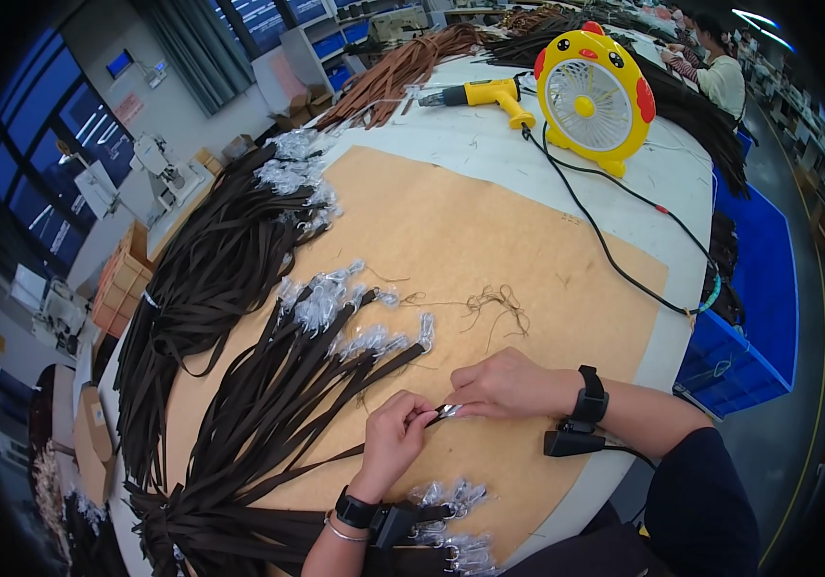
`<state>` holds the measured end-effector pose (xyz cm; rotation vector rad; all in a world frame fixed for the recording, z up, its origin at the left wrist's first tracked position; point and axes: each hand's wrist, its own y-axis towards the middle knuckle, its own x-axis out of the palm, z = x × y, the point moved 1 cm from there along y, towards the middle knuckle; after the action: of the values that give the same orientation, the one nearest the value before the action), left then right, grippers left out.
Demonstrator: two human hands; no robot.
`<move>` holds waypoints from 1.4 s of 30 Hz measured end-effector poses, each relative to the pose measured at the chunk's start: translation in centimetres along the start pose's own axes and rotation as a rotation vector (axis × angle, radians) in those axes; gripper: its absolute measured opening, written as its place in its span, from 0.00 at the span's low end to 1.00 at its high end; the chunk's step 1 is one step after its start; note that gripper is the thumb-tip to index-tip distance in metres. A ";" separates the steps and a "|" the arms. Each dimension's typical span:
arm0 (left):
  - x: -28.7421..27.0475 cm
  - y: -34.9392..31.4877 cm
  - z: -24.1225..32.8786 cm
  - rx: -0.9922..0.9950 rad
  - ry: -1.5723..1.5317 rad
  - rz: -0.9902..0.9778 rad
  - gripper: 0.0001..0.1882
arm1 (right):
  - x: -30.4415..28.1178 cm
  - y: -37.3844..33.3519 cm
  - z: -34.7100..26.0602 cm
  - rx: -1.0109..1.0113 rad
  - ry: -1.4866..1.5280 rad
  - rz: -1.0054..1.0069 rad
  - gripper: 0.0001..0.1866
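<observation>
My left hand (pixel 395 438) pinches a dark strap (pixel 328 464) close to its end. My right hand (pixel 507 383) meets it there, its fingers closed on the shiny, plastic-wrapped metal clasp (pixel 449 411) at the strap's tip. Part of the clasp is hidden by the fingers. To the left, a bundle of dark straps (pixel 256 389) fans across the brown board (pixel 566 279), with plastic-wrapped clasps (pixel 324 300) at the upper ends. More wrapped clasps (pixel 470 550) lie beside my left forearm. Loose threads (pixel 497 306) lie beyond my hands.
A larger pile of dark straps (pixel 210 250) lines the table's left side. At the back stand a yellow heat gun (pixel 489 94) and a yellow chick-shaped fan (pixel 585 101), with a black cable (pixel 590 216) running right. A blue bin (pixel 749 337) sits beyond the right edge. Another person (pixel 718 77) works farther off.
</observation>
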<state>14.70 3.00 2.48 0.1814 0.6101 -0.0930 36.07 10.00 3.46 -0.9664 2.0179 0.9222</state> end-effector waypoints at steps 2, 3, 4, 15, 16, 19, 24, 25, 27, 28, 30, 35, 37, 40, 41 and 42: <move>0.1 0.0 0.0 -0.003 -0.025 0.006 0.04 | -0.1 0.1 0.0 -0.005 -0.004 -0.013 0.11; 0.1 0.0 0.0 -0.002 -0.027 0.005 0.03 | -0.1 0.1 0.0 0.003 0.006 -0.023 0.11; 0.1 0.0 0.0 -0.002 -0.028 0.005 0.03 | -0.1 0.1 0.1 0.011 0.017 -0.032 0.11; -1.2 -0.7 1.2 0.018 0.127 -0.030 0.05 | 0.0 0.0 -0.1 0.053 0.084 -0.025 0.12; -1.3 -0.9 1.5 -0.012 0.124 -0.068 0.05 | 0.0 -0.1 -0.3 0.040 0.079 -0.014 0.13; -1.1 -0.8 1.2 0.096 0.161 -0.042 0.05 | 0.5 -0.1 -0.5 0.032 0.011 -0.033 0.13; -0.8 -0.6 0.7 0.083 0.115 -0.004 0.04 | 0.5 -0.1 -0.6 0.037 -0.006 -0.016 0.13; -0.7 -0.6 0.5 0.036 0.074 0.011 0.04 | 0.6 -0.1 -0.5 0.045 -0.009 -0.020 0.13; -0.6 -0.6 0.1 -0.006 0.035 0.018 0.04 | 0.5 0.0 -0.5 0.052 0.015 -0.026 0.13; -0.5 -0.6 -0.1 -0.047 -0.005 0.026 0.03 | 0.4 0.0 -0.5 0.060 0.038 -0.033 0.13; -0.2 -0.7 -0.4 -0.069 -0.042 0.032 0.03 | 0.3 0.1 -0.6 0.072 0.042 -0.043 0.13; 0.1 -0.6 -0.8 -0.101 -0.107 0.027 0.03 | 0.4 0.1 -0.3 0.090 0.087 -0.050 0.12; 0.2 -0.6 -0.9 -0.132 -0.129 0.018 0.02 | 0.6 0.2 0.0 0.104 0.129 -0.064 0.12; 0.3 -0.6 -1.1 -0.132 -0.148 0.021 0.02 | 0.4 0.3 -0.1 0.110 0.125 -0.078 0.11; 0.3 -0.6 -1.0 -0.132 -0.148 0.020 0.02 | 0.4 0.3 -0.1 0.110 0.125 -0.078 0.11; 0.3 -0.6 -1.0 -0.126 -0.126 0.012 0.02 | 0.4 0.4 -0.1 0.097 0.107 -0.096 0.11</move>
<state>14.27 2.61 1.45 0.0569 0.4880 -0.0538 35.50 9.95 3.29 -1.0680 2.0654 0.7283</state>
